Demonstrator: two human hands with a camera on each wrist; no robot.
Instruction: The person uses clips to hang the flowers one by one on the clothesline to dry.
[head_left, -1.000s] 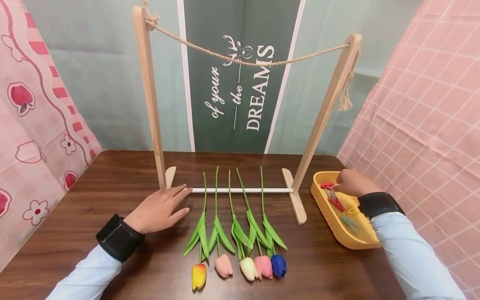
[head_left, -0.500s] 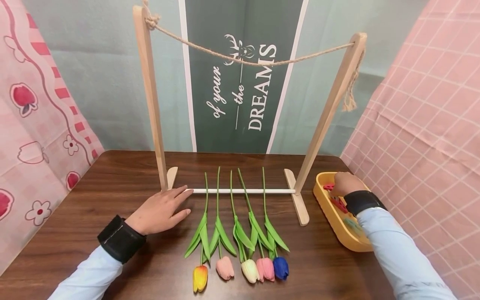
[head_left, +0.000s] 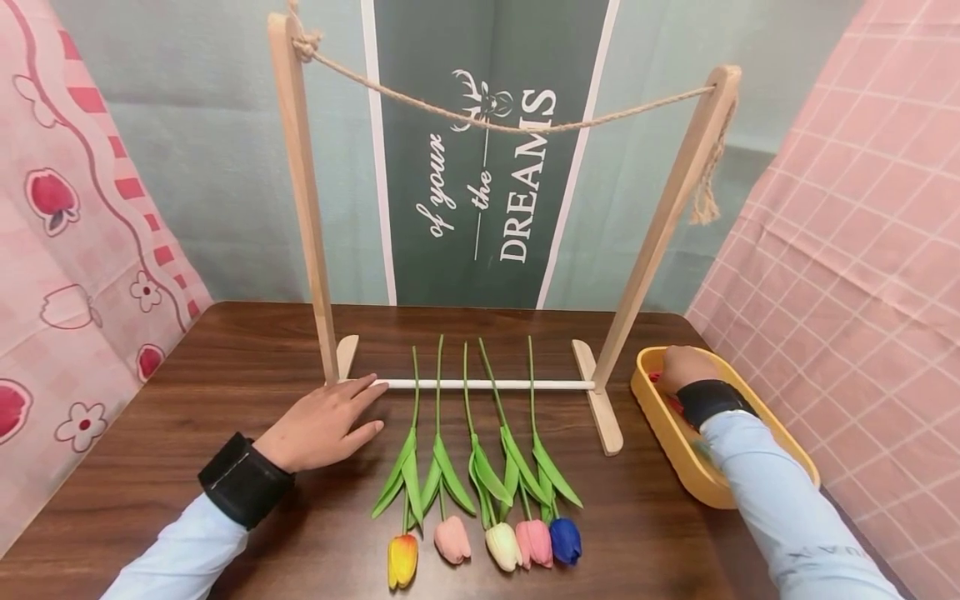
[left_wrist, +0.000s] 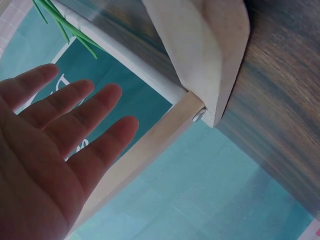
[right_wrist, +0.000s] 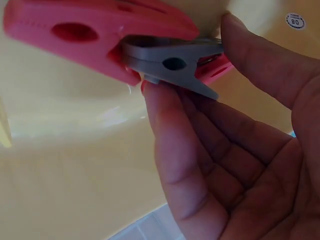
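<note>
Your right hand (head_left: 688, 367) pinches a grey clothespin (right_wrist: 150, 56) inside the yellow tub (head_left: 693, 487); your left hand (head_left: 322, 427) is spread beside the wooden frame (head_left: 302, 192). Little looks done: the rope (head_left: 438, 111) carries nothing yet, and all five tulips (head_left: 452, 540) lie unclipped on the bench (head_left: 247, 350).

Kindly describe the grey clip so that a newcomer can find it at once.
On the brown table, to the right of the wooden stand, is a yellow basket. Inside it, the grey clip sits between the thumb and fingers of the right hand. Its grey colour sets it apart from the red clips beside it.
</note>
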